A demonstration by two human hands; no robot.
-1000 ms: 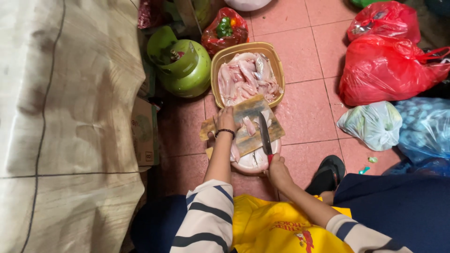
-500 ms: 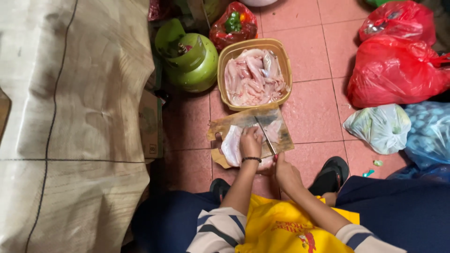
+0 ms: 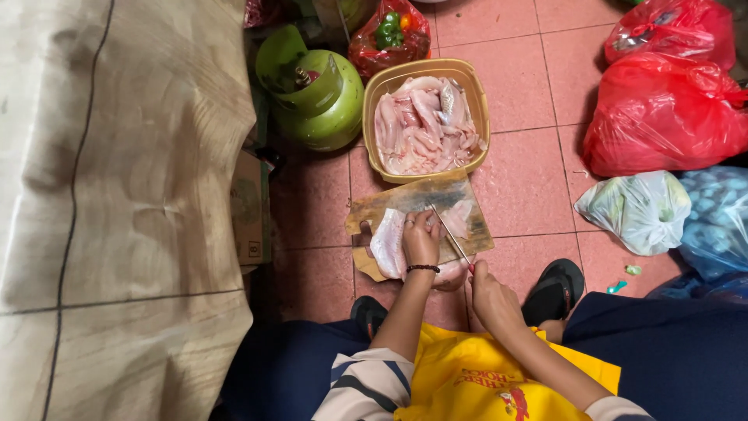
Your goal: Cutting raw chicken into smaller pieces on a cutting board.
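Underhand, slick pale fillet, thin knife.

Pink tiled floor bears cutting board, basin, bags

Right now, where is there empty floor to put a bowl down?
Bare pink tiles lie between the basket of raw meat and the red bags, and left of the cutting board. It is crowded on the board, where the left hand and right hand work.
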